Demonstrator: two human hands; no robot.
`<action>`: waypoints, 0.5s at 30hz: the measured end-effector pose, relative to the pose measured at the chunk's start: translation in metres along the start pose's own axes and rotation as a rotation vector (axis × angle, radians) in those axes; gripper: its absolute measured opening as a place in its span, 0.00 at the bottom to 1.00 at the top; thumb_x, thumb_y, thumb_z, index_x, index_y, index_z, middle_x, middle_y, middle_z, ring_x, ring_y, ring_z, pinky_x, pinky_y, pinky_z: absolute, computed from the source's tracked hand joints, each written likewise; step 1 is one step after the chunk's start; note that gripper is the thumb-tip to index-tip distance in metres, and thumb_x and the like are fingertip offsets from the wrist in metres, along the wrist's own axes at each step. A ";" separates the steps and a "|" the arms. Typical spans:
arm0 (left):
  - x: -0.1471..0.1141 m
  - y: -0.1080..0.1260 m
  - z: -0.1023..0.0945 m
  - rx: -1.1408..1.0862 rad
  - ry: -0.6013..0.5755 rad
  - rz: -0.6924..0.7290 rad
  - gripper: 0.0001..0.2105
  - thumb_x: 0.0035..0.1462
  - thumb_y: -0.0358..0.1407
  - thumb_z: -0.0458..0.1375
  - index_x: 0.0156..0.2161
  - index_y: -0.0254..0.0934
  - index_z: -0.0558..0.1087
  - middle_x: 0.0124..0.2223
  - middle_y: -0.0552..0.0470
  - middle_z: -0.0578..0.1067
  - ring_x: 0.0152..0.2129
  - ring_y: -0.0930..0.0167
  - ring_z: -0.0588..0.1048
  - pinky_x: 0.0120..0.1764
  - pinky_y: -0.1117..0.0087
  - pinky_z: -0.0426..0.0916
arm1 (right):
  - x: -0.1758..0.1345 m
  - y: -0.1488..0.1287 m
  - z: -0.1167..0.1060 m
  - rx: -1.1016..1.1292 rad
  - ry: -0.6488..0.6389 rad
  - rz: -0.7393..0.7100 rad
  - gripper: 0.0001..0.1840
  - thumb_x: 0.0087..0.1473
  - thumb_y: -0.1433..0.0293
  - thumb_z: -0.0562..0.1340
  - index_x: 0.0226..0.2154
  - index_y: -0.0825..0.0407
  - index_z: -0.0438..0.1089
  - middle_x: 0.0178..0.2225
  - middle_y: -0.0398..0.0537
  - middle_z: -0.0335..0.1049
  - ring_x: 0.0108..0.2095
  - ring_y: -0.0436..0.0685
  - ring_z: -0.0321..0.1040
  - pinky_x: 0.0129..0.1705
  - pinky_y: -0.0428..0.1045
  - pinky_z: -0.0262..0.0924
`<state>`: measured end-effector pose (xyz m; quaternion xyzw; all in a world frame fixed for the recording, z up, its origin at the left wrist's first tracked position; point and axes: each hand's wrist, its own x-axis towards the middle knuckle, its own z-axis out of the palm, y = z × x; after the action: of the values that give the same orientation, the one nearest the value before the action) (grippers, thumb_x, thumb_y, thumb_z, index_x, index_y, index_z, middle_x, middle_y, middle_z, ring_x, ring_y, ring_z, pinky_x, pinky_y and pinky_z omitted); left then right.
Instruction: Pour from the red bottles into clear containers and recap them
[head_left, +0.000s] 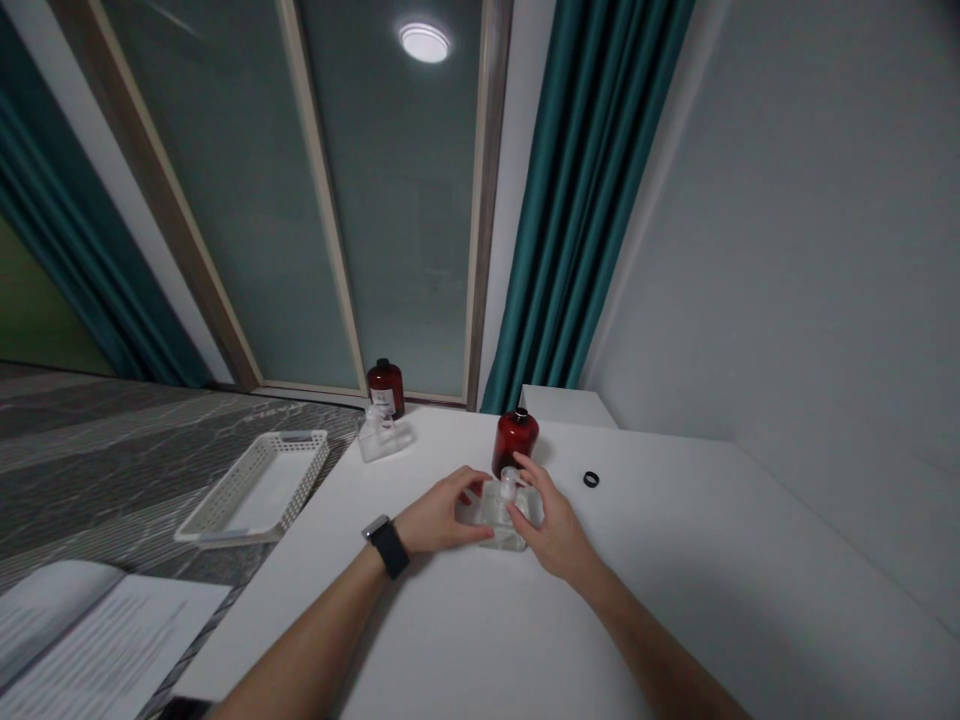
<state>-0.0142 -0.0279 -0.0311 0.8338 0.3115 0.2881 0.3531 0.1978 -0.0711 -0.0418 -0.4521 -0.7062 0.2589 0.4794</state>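
Right hand [553,525] pinches pump [509,484]; left hand [435,517] clasps clear bottle's [498,512] left side. Bottle's on table [457,640], short of far edge, before red bottle [516,440]. Probably light, stiff, slippery; best gripped by body sides.

Asker: What can be counted here?
Describer: Two clear bottles [495,515] [386,442] and two dark red bottles [516,440] [385,388], making four altogether.
Asker: Any smaller things?
Describer: One black ring [591,485] and one wristwatch [390,548].
Asker: And the larger ones?
Describer: One white desk [465,640], one white basket [300,500], one open book [135,640], two teal curtains [592,200] [67,250] and one round light [424,42].
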 end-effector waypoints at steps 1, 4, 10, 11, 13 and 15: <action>0.000 0.000 0.000 -0.001 0.000 -0.002 0.27 0.49 0.37 0.68 0.54 0.37 0.68 0.49 0.45 0.73 0.42 0.64 0.73 0.46 0.61 0.70 | 0.000 0.000 0.001 0.003 0.006 -0.002 0.32 0.54 0.72 0.60 0.62 0.47 0.56 0.54 0.52 0.67 0.53 0.59 0.66 0.58 0.57 0.60; 0.000 0.000 0.000 0.006 0.002 -0.002 0.28 0.48 0.37 0.68 0.54 0.37 0.68 0.49 0.45 0.73 0.42 0.64 0.73 0.47 0.61 0.71 | -0.001 0.001 0.005 0.020 0.032 0.002 0.32 0.55 0.72 0.60 0.62 0.46 0.56 0.54 0.52 0.66 0.53 0.59 0.66 0.58 0.58 0.59; -0.001 -0.001 0.000 0.014 0.003 0.008 0.27 0.49 0.37 0.68 0.54 0.37 0.68 0.50 0.45 0.73 0.42 0.64 0.73 0.47 0.60 0.71 | -0.001 0.003 0.011 0.037 0.067 0.017 0.33 0.53 0.71 0.61 0.61 0.47 0.57 0.48 0.51 0.68 0.48 0.60 0.67 0.56 0.58 0.60; -0.001 -0.001 0.000 0.013 0.003 0.009 0.27 0.49 0.36 0.68 0.54 0.37 0.68 0.50 0.45 0.73 0.42 0.64 0.73 0.47 0.60 0.71 | -0.001 0.003 0.011 0.040 0.058 0.022 0.33 0.54 0.70 0.60 0.61 0.47 0.56 0.48 0.51 0.68 0.49 0.60 0.67 0.56 0.58 0.60; -0.001 -0.002 0.000 0.016 0.001 0.009 0.27 0.49 0.36 0.68 0.54 0.37 0.68 0.50 0.45 0.73 0.42 0.64 0.73 0.47 0.60 0.71 | -0.001 0.002 0.010 0.050 0.035 0.036 0.32 0.55 0.70 0.59 0.62 0.48 0.55 0.50 0.52 0.68 0.51 0.60 0.66 0.57 0.58 0.59; -0.001 -0.002 0.000 0.020 -0.001 0.012 0.27 0.49 0.36 0.68 0.54 0.37 0.68 0.50 0.46 0.73 0.43 0.64 0.73 0.47 0.61 0.71 | -0.001 0.002 0.009 0.056 0.023 0.048 0.33 0.55 0.69 0.59 0.62 0.48 0.54 0.51 0.52 0.68 0.52 0.61 0.66 0.57 0.58 0.59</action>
<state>-0.0155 -0.0277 -0.0329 0.8392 0.3091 0.2870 0.3432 0.1900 -0.0705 -0.0473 -0.4582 -0.6822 0.2848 0.4935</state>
